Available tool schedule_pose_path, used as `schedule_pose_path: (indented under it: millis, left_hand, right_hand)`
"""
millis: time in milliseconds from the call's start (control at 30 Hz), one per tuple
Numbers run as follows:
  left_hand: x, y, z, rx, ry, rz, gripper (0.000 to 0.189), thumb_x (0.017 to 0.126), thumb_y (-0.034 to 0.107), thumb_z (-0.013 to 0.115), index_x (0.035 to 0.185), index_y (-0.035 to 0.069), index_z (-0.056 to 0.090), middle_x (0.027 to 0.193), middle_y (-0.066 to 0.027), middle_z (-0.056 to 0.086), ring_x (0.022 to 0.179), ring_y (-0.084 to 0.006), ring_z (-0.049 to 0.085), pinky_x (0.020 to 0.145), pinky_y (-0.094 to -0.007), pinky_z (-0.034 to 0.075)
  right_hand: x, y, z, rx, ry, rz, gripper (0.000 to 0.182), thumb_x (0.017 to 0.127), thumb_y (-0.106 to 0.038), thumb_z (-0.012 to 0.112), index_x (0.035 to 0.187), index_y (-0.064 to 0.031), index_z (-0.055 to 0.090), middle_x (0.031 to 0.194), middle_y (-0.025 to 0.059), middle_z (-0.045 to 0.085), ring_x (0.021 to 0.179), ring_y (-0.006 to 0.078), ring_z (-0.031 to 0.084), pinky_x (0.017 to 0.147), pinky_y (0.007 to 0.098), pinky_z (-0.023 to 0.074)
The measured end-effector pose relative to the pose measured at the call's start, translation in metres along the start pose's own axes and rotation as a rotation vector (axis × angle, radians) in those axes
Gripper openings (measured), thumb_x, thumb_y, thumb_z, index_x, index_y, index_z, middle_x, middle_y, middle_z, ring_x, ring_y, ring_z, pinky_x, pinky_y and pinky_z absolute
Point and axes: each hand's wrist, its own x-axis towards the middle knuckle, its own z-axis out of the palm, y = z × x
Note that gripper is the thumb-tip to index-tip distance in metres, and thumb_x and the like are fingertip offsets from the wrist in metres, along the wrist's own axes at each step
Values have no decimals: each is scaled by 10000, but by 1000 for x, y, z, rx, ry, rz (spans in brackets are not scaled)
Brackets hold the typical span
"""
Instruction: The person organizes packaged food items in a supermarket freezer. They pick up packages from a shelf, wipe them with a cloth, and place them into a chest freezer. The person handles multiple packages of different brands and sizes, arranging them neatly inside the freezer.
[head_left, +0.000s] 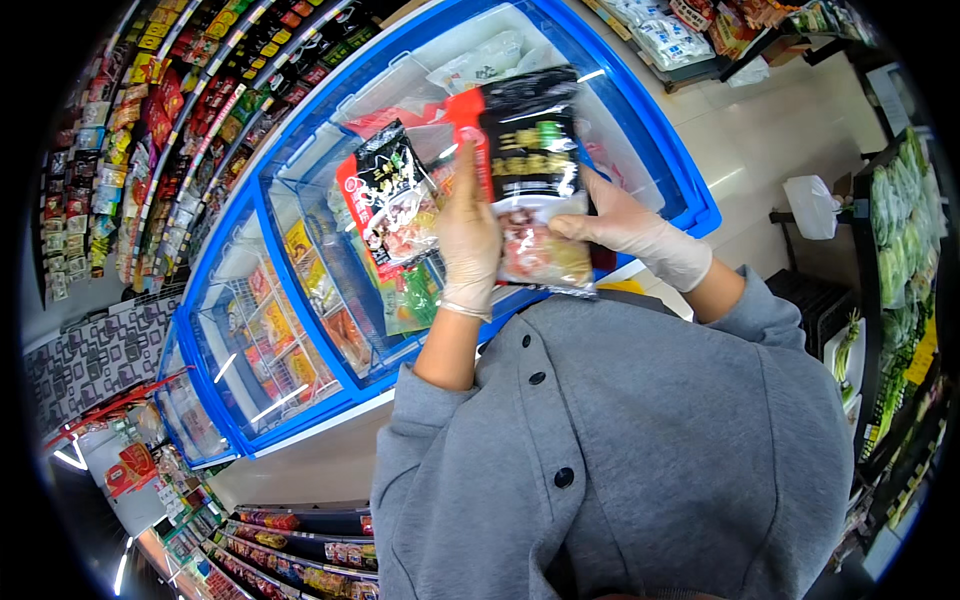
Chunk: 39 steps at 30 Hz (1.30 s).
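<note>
Thin pale gloves cover both my hands. A large black and red food bag is held upright above a blue-framed chest freezer. My right hand grips the bag at its right side, thumb across the front. My left hand is at the bag's left edge, fingers pointing up. A smaller black, white and red food bag lies just left of my left hand; whether that hand holds it cannot be told. Below it a green and clear bag is in the freezer.
Wire baskets with packaged food stand under the freezer's glass. Shelves of packets rise at the upper left, more shelves at the lower left. A vegetable rack stands at the right, near a white plastic bag.
</note>
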Motion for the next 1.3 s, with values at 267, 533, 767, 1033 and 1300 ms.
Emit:
schedule_pose_path:
  millis: [267,533,767,1033,1300]
  left_hand:
    - [-52,-76,46,-177,-167,-74,474,904,173,560,1327,29,402,874,-180,643,681,-248,626,657,-339,491]
    - [-71,-107,35,132,-488,-607,434,855,371,616,1083,6,566,926,-208,652,881,-343,643,770,-395,493]
    - [-82,-147,66,-837,-322,-1037,263,906,159,585,1037,-67,550,962,-116,640,802,-185,654,707,-262,550]
    - [-83,-136,59,-738,-324,-1058,175,891,112,578,999,-25,583,899,-106,654,746,-165,646,627,-235,525]
    - [-84,-137,70,-1032,-239,-1161,222,903,125,556,1046,-43,527,1015,-177,619,926,-268,645,803,-342,540]
  right_hand:
    - [9,55,-101,299,123,287,526,786,-240,746,1169,11,487,1053,121,636,897,168,633,792,302,523]
    - [37,72,-175,-891,477,358,566,776,-487,672,1134,-54,600,1077,160,643,945,269,639,809,351,499]
    - [53,45,-43,-740,218,-416,263,860,-189,614,1105,-94,614,1021,92,631,915,226,620,832,317,492]
    - [98,118,76,-1305,-200,-630,428,838,-462,522,1247,-337,517,1271,37,499,1235,307,398,972,679,239]
    - [221,120,27,-1248,130,-200,392,887,-432,471,1265,-335,504,1311,53,476,1235,294,405,958,572,319]
